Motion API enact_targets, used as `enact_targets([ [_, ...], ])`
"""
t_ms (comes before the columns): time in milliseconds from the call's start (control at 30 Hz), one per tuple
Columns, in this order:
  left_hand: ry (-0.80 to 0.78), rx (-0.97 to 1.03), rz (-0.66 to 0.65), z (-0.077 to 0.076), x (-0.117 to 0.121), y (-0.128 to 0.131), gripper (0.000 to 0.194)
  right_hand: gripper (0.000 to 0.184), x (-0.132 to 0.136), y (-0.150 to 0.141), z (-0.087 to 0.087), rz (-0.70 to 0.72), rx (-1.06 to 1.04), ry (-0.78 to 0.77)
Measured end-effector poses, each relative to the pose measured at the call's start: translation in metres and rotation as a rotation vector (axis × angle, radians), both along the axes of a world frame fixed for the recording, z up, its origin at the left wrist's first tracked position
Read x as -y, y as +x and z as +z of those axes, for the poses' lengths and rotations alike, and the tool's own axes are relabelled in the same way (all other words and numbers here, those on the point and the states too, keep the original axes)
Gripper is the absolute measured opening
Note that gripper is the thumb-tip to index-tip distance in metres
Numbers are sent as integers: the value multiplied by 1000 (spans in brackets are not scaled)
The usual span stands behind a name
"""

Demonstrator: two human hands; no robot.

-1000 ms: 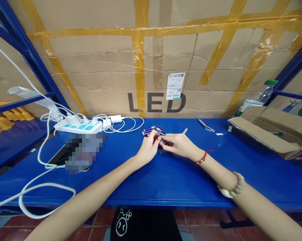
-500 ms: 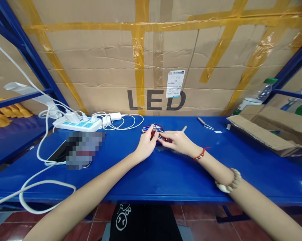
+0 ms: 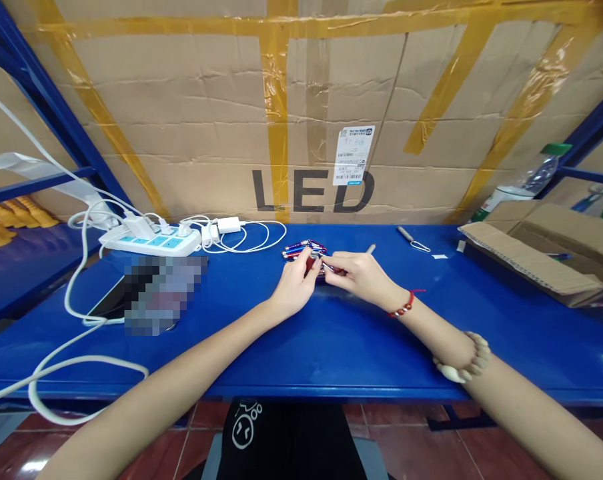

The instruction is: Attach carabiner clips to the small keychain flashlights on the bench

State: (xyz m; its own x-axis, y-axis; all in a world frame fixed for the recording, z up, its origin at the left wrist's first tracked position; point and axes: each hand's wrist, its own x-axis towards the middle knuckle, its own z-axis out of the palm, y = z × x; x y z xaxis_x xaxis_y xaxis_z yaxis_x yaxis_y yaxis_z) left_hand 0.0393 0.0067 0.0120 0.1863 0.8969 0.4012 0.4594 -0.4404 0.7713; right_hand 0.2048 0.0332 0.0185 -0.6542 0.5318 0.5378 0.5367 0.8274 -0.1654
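Around the middle of the blue table, my left hand (image 3: 295, 283) is closed, thumb and fingers pinching a small shiny red metal tube (image 3: 310, 263) with a silver end. My right hand (image 3: 354, 272) is closed just beside it, its fingertips on a thin reddish piece with a silver tip (image 3: 330, 268) that points toward the red tube. Whether the two pieces touch is too small to tell. Behind my hands lies a cluster of red and blue metal tubes (image 3: 292, 251) with silver ends, partly hidden by my fingers. A grey stick-like end (image 3: 370, 249) shows behind my right hand.
On the left are a white power strip (image 3: 151, 241) with tangled cables and a phone (image 3: 124, 287), partly blurred. At the right stand an open cardboard box (image 3: 526, 267) and a plastic bottle (image 3: 519, 187). A grey looped tool (image 3: 411, 239) lies toward the back, before a large carton (image 3: 206, 133).
My right hand has drawn slightly to the right, and the thin piece at its fingertips shows more clearly. My left hand stays on the red tube. The view has tilted a little downward.
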Motion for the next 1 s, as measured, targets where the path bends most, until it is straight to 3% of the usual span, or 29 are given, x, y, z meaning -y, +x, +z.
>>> enact_targets([
  [267, 5, 67, 13, 0, -1, 2, 20, 34, 1, 0, -2, -20, -31, 32],
  [433, -10, 178, -59, 1, 3, 2, 18, 33, 3, 0, 1, -98, -116, 133],
  [733, -5, 7, -91, -4, 3, 1, 8, 35, 8, -4, 1, -145, -199, 194],
  [1000, 50, -36, -75, -5, 1, 2, 15, 35, 6, -4, 2, -149, -206, 228],
])
